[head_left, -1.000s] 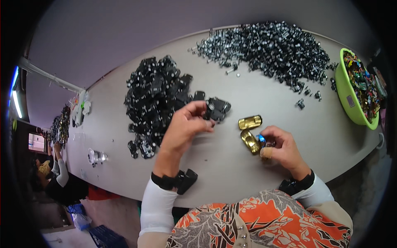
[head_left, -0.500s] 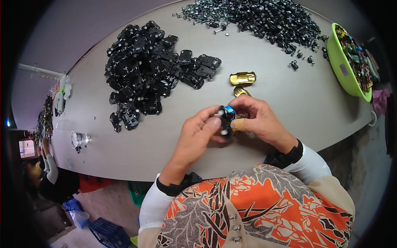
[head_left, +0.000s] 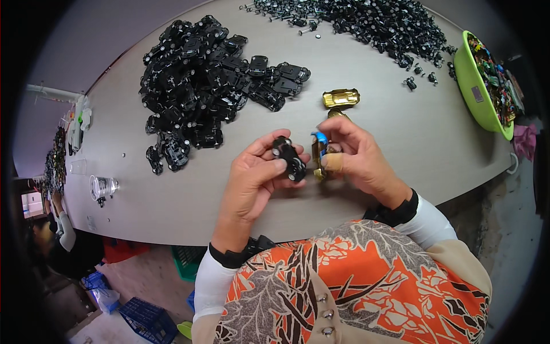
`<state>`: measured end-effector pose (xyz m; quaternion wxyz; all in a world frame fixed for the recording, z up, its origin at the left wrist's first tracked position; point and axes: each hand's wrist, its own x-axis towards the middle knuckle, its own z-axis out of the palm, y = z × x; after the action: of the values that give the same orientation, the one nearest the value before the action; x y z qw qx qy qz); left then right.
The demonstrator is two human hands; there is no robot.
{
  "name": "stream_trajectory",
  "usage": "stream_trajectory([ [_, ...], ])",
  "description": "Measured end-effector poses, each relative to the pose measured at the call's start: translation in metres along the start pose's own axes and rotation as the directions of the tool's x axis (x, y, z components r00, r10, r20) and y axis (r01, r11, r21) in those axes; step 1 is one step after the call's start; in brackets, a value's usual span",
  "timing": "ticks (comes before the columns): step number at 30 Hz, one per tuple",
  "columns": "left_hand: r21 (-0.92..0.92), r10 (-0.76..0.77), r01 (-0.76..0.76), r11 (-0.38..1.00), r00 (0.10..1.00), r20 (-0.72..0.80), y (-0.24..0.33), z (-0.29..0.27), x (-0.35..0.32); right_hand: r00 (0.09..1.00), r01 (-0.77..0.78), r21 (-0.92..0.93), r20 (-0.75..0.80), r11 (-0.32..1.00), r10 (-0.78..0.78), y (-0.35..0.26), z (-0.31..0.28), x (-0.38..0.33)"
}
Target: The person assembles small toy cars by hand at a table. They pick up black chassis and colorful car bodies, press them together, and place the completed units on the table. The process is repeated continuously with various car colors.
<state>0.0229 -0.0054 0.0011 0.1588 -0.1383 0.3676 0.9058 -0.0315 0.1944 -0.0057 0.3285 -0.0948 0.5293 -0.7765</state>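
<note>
the left hand [head_left: 258,178] pinches a black wheeled chassis [head_left: 289,159] above the tabletop [head_left: 401,143]; the right hand [head_left: 355,157] clamps a gold toy car body [head_left: 318,156] just beside it. likely the mating step, which calls for alignment. a small label patch [head_left: 476,94] sits on the green tub [head_left: 475,80], far right.

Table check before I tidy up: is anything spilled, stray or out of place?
Nothing spilled. A few black wheel pieces lie strayed from the wheel pile, toward the green bowl. One gold car body lies alone by the chassis pile. Nothing looks damaged.
</note>
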Motion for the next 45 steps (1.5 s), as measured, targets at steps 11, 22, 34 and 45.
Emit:
stream_trajectory([
  [11, -0.06, 0.031, -0.026, 0.998, 0.996, 0.078, -0.004, 0.005, 0.0, 0.961, 0.267, -0.179, -0.018, 0.947, -0.274, -0.005, 0.011, -0.009],
  [22, 0.083, 0.061, -0.066, 0.994, 0.996, 0.059, -0.008, 0.012, 0.0, 0.939, 0.297, -0.449, -0.025, 0.843, -0.344, -0.001, 0.017, -0.012],
  [34, 0.267, 0.17, -0.176, 0.948, 0.984, 0.046, -0.014, 0.021, -0.006, 0.88, 0.439, -0.613, 0.144, 0.657, -0.454, -0.008, 0.017, -0.009],
  [45, 0.318, 0.24, -0.26, 0.912, 0.965, 0.101, -0.011, 0.022, -0.007, 0.868, 0.461, -0.491, 0.075, 0.74, -0.491, -0.002, 0.017, -0.01],
])
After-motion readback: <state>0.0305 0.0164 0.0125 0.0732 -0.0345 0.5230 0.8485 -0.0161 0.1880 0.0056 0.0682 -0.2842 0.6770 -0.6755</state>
